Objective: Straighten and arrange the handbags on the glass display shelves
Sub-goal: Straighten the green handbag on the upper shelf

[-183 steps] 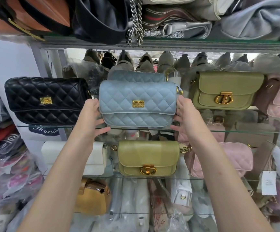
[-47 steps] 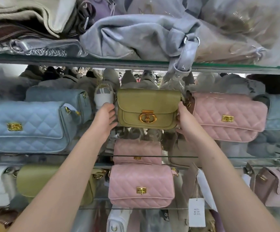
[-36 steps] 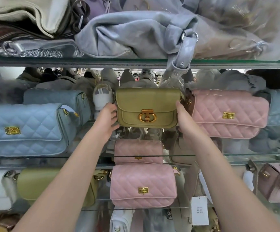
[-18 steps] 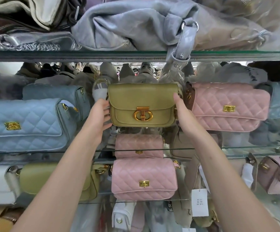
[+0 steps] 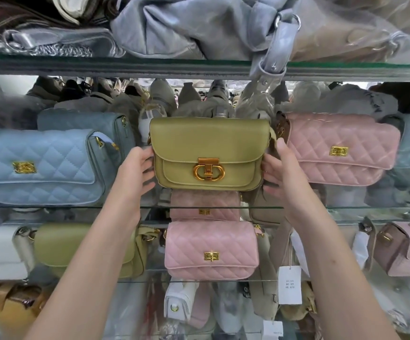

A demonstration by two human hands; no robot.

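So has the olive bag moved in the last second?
Yes. The olive bag has come forward, toward the glass shelf's front edge: it looks larger, while the pink quilted bag beside it does not.

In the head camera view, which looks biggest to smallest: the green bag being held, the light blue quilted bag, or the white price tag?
1. light blue quilted bag, though cut off at the frame's edge
2. green bag, nearly as big
3. white price tag, far the smallest

Shop: tagged handbags [image 5: 209, 153] on glass shelves [image 5: 346, 209]
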